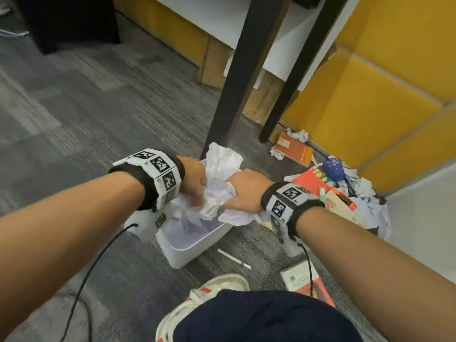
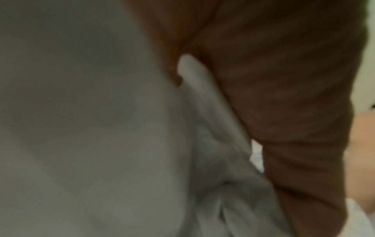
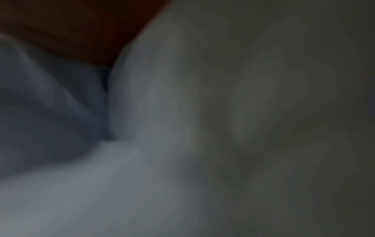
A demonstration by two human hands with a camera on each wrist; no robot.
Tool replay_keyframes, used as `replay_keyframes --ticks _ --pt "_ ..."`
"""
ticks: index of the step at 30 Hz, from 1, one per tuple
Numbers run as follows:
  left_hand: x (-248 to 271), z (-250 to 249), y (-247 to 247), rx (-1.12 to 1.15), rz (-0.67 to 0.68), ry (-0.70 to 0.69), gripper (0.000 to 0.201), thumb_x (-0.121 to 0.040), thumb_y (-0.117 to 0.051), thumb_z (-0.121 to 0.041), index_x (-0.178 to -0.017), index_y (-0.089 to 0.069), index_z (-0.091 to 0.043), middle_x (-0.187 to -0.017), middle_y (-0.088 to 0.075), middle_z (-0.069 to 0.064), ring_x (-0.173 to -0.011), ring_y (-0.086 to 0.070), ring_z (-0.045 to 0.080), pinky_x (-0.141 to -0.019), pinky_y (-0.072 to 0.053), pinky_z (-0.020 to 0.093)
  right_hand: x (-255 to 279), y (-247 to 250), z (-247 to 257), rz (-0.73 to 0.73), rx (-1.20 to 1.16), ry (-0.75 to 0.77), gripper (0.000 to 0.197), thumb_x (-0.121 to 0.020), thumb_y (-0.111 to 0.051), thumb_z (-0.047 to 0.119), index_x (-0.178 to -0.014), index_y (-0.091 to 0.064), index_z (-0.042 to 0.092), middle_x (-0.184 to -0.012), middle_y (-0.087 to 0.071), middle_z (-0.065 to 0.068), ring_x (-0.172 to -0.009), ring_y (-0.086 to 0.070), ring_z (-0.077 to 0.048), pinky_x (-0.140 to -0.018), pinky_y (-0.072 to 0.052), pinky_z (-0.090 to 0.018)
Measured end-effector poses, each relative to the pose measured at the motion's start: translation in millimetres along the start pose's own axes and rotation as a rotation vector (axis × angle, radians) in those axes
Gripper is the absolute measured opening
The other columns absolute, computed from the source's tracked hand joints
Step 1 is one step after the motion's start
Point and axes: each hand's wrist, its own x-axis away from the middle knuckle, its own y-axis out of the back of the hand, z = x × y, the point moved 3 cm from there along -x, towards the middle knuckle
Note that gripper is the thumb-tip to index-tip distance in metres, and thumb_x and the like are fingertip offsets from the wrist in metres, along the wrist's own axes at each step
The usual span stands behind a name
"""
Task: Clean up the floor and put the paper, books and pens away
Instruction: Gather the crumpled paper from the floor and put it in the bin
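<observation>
Both hands hold a big wad of crumpled white paper (image 1: 219,183) over a white plastic bin (image 1: 197,245) on the grey carpet. My left hand (image 1: 195,181) grips the wad from the left and my right hand (image 1: 237,191) grips it from the right. Up close, the left wrist view shows blurred paper (image 2: 91,128) pressed against my palm. Dim paper folds (image 3: 182,144) fill the right wrist view. A white pen (image 1: 234,258) lies on the carpet just right of the bin.
A heap of books, crumpled paper and pens (image 1: 345,193) lies at the right by the yellow wall. An orange book (image 1: 293,149) sits behind it, and another book (image 1: 303,280) near my knee. Black table legs (image 1: 234,77) stand behind the bin. My shoe (image 1: 209,297) is below.
</observation>
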Motion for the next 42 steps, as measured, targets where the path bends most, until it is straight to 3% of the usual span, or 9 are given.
replay_keyframes --ticks 5,11,17,22,25,28,36,40,42 --pt "1 20 -37 0.094 0.045 0.021 0.055 -0.066 -0.084 -0.044 -0.110 -0.067 -0.015 -0.104 -0.069 0.000 -0.094 -0.063 0.019 -0.073 -0.044 0.024 -47 -26 19 0.189 0.227 0.000 0.040 -0.067 -0.057 0.062 -0.060 -0.049 0.024 -0.065 -0.053 0.009 -0.072 -0.061 -0.024 -0.076 -0.055 -0.036" --pt "26 11 -4 0.163 0.043 -0.051 0.062 -0.064 -0.086 -0.045 -0.117 -0.059 -0.033 -0.111 -0.057 -0.014 -0.104 -0.054 0.010 -0.089 -0.040 0.025 -67 -21 37 0.014 0.301 0.113 0.025 -0.081 -0.067 0.046 -0.103 -0.063 0.034 -0.111 -0.063 0.006 -0.112 -0.059 -0.022 -0.097 -0.044 -0.037" --pt "23 4 -6 -0.275 0.112 0.096 0.072 -0.064 -0.086 -0.043 -0.127 -0.057 -0.023 -0.123 -0.061 -0.001 -0.112 -0.058 0.020 -0.084 -0.043 0.028 -50 -24 33 0.014 0.333 0.223 0.103 -0.043 -0.080 0.070 -0.129 -0.046 0.026 -0.129 -0.052 -0.001 -0.113 -0.055 -0.024 -0.094 -0.049 -0.040" --pt "22 -1 -25 -0.479 0.101 0.091 0.057 -0.050 -0.088 -0.053 -0.088 -0.050 -0.034 -0.069 -0.049 -0.007 -0.067 -0.052 0.015 -0.072 -0.049 0.029 -29 0 19 -0.084 0.486 0.192 0.094 -0.054 -0.071 0.076 -0.129 -0.047 0.026 -0.123 -0.050 -0.002 -0.116 -0.049 -0.025 -0.094 -0.040 -0.044" --pt "27 1 -32 -0.572 0.083 0.131 0.081 -0.056 -0.086 -0.042 -0.127 -0.052 -0.023 -0.102 -0.060 0.010 -0.093 -0.058 0.031 -0.087 -0.051 0.053 -18 3 8 -0.059 0.522 0.109 0.067 -0.073 -0.069 0.061 -0.129 -0.051 0.029 -0.119 -0.051 -0.006 -0.113 -0.051 -0.028 -0.086 -0.043 -0.040" --pt "29 -5 -41 -0.627 0.016 0.079 0.059 -0.086 -0.067 -0.019 -0.138 -0.042 -0.004 -0.138 -0.046 0.020 -0.122 -0.049 0.034 -0.100 -0.044 0.043 -22 -8 5 -0.010 0.385 0.058 0.044 -0.083 -0.068 0.037 -0.124 -0.057 0.023 -0.110 -0.061 -0.011 -0.101 -0.062 -0.033 -0.074 -0.046 -0.034" --pt "-3 -1 -60 -0.627 0.131 0.071 0.039 -0.091 -0.062 -0.024 -0.127 -0.055 -0.011 -0.127 -0.058 0.008 -0.119 -0.055 0.027 -0.103 -0.043 0.034 -20 -43 2 0.248 0.100 0.002 0.075 -0.090 -0.063 0.045 -0.149 -0.033 0.010 -0.149 -0.043 -0.014 -0.135 -0.042 -0.030 -0.109 -0.036 -0.034" --pt "-22 -13 -30 -0.484 0.095 0.125 0.028 -0.074 -0.077 -0.028 -0.099 -0.067 -0.020 -0.097 -0.062 0.004 -0.099 -0.063 0.027 -0.097 -0.049 0.037 3 -18 -9 -0.025 -0.004 0.017 0.080 -0.084 -0.063 0.055 -0.151 -0.030 0.026 -0.155 -0.036 -0.004 -0.138 -0.040 -0.028 -0.111 -0.035 -0.037" --pt "-18 -32 -2 -0.436 -0.025 0.094 0.034 -0.080 -0.068 -0.030 -0.110 -0.063 -0.015 -0.097 -0.063 0.002 -0.097 -0.062 0.029 -0.090 -0.052 0.037 20 -2 -19 -0.167 -0.068 0.001 0.074 -0.086 -0.061 0.054 -0.149 -0.035 0.026 -0.155 -0.036 -0.002 -0.136 -0.042 -0.027 -0.110 -0.037 -0.039"
